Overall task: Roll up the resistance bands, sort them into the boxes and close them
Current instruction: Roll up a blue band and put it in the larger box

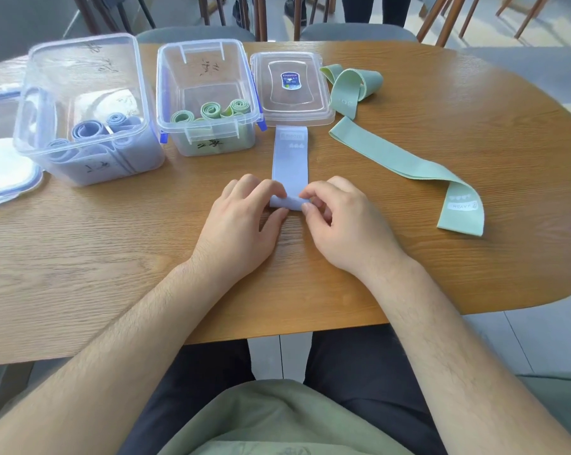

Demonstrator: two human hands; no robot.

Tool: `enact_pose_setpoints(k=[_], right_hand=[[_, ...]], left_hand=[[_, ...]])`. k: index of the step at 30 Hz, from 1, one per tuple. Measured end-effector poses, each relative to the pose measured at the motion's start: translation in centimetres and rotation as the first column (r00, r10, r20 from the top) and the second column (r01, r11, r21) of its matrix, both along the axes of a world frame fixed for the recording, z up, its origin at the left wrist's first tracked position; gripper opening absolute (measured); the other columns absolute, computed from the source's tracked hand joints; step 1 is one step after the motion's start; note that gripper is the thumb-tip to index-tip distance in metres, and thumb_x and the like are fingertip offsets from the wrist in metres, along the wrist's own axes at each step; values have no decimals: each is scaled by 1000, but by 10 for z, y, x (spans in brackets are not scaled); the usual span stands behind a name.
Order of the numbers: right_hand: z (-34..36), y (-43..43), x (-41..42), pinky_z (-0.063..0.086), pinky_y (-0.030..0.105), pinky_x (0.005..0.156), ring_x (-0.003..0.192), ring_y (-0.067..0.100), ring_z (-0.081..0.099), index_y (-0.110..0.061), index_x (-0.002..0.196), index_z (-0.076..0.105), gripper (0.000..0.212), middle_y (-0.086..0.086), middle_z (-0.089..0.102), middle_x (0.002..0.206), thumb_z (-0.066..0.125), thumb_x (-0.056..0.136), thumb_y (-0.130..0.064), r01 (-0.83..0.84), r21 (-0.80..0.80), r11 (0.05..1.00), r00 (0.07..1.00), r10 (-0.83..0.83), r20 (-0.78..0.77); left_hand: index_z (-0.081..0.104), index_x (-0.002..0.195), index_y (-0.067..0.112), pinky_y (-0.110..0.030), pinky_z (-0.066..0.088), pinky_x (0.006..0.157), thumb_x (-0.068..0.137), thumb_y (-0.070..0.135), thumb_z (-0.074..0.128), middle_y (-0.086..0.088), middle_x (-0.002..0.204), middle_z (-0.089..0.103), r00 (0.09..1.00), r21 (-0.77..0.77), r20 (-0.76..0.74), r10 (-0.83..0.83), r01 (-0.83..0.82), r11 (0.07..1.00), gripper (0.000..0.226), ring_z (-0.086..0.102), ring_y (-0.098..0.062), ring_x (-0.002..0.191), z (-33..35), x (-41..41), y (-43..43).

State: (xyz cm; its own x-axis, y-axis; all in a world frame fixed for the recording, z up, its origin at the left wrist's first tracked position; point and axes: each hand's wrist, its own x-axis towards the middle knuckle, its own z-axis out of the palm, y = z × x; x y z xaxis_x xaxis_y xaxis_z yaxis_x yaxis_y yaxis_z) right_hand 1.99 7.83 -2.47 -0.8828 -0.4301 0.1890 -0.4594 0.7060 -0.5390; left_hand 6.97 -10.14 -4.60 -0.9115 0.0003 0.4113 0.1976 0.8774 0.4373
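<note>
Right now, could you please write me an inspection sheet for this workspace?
Surface: wooden table, rounded at right.
Job's things: blue band flat, near end rolled; long green band and crumpled green band unrolled at right; left box holds blue rolls, middle box green rolls, both open; lid beside middle box.
Clutter: what looks like a second lid, far left.
Fingers: left hand and right hand pinch the blue band's rolled end.
Cables: nothing seen.
Surroundings: chairs, legs beyond.
</note>
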Motion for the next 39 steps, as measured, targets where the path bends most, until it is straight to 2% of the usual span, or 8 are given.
enact_pose_setpoints(k=[7,11,15,20,25,33,36,39], right_hand=[[-3,-4,-3,40,29,64,79,6,47,-33,122,54,25,-11,54,99,57,97,-32,17,36,999,999,-15,-47],[-6,-6,-5,44,29,63,76,5,45,-34,113,60,17,-12,53,97,58,96,-32,33,52,998,998,-30,-59],[-7,-8,-13,41,27,67,78,4,44,-31,117,64,20,-12,54,99,56,99,-32,35,29,999,998,-33,-56],[-8,-11,-20,37,28,67,81,9,48,-28,122,63,24,-8,56,104,50,102,-34,49,51,998,997,-46,-60],[-9,-13,-22,42,31,63,81,13,54,-33,118,52,21,-11,54,98,56,97,-33,60,67,996,995,-54,-89],[-12,-16,-39,41,30,64,77,11,49,-32,115,62,19,-12,52,94,53,99,-36,78,36,996,991,-74,-110],[-12,-17,-45,37,29,66,86,15,56,-30,116,64,22,-10,55,98,49,102,-38,79,55,995,991,-73,-112],[-12,-19,-50,44,32,69,95,21,61,-28,121,65,28,-5,59,106,46,103,-39,83,52,995,991,-77,-113]], left_hand=[[66,110,13,-46,49,82,96,25,59,-3,92,54,999,22,-25,20,-20,1000,20,54,-30,88,-5,-11,1],[69,113,12,-48,52,80,98,31,56,-6,95,56,999,24,-30,39,-38,999,28,56,-32,90,-6,-16,-1],[62,125,16,-45,50,89,92,33,64,-5,102,55,1000,20,4,4,-4,1000,37,54,-31,95,-1,-20,-2],[63,111,18,-47,49,84,93,24,62,-2,95,53,1000,29,0,-2,2,1000,20,52,-30,91,-1,-27,-4],[67,112,14,-49,50,80,98,27,56,-5,96,56,1000,10,-13,19,-19,1000,22,54,-31,92,-3,-37,-6],[58,126,22,-48,50,87,93,29,59,-5,105,55,999,23,42,17,-18,1000,34,54,-32,103,2,-41,-5],[61,119,22,-47,51,85,92,26,60,-4,101,53,998,19,48,31,-32,999,28,54,-31,101,3,-45,-6],[64,119,19,-48,51,85,94,24,60,-6,100,55,997,11,47,53,-54,998,25,55,-32,99,4,-53,-7]])
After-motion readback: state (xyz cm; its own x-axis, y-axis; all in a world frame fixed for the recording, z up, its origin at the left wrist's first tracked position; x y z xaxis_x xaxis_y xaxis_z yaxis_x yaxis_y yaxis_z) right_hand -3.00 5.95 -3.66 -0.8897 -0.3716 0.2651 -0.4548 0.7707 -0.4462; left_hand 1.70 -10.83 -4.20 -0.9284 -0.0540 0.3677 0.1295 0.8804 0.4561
